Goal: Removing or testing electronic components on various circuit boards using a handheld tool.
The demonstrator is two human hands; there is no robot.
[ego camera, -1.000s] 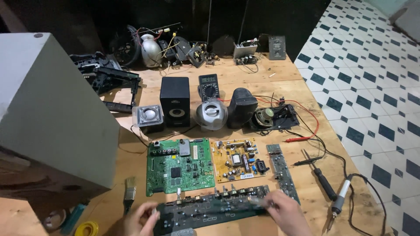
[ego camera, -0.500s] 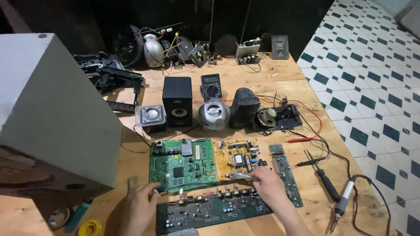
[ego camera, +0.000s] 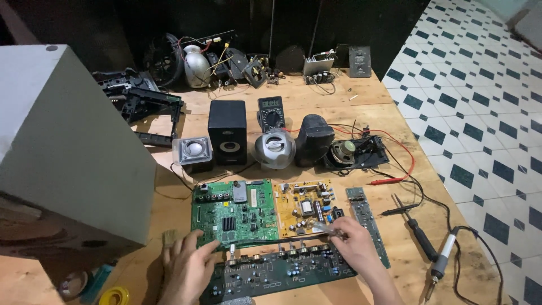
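Observation:
My left hand lies flat with fingers spread, its fingertips touching the lower left corner of a green circuit board. My right hand pinches a small silvery metal tool whose tip rests at the lower edge of a yellow circuit board. A long dark circuit board with a row of knobs lies just below both hands. A narrow green strip board lies right of my right hand.
A big grey box fills the left side. Several small speakers and a multimeter stand behind the boards. A screwdriver, a soldering iron and red and black probe leads lie at the right. Scrap parts crowd the far edge.
My right hand left the dark board's right end and rose to the yellow board with the metal tool. My left hand moved up from the dark board to the green board's corner.

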